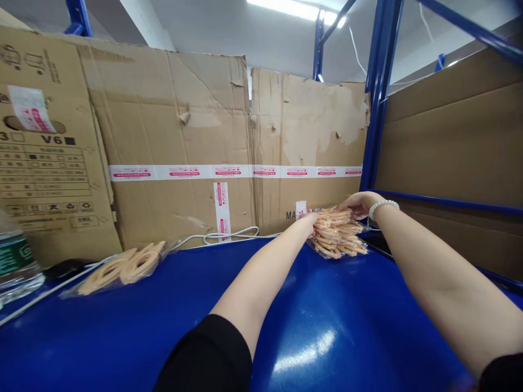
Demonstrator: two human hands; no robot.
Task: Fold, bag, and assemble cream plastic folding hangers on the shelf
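My left hand (309, 220) and right hand (358, 202) press a stack of bagged rings (337, 233) between them, fingers curled onto its sides, at the far right of the blue table (196, 305). It looks light, floppy, slick in plastic — best squeezed from both ends. Cardboard wall (229, 158) just behind; open room leftward.

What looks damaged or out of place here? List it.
The cardboard sheets behind the blue table are torn and dented, paper peeling off. A separate bag of rings lies far left of the stack both hands grip.
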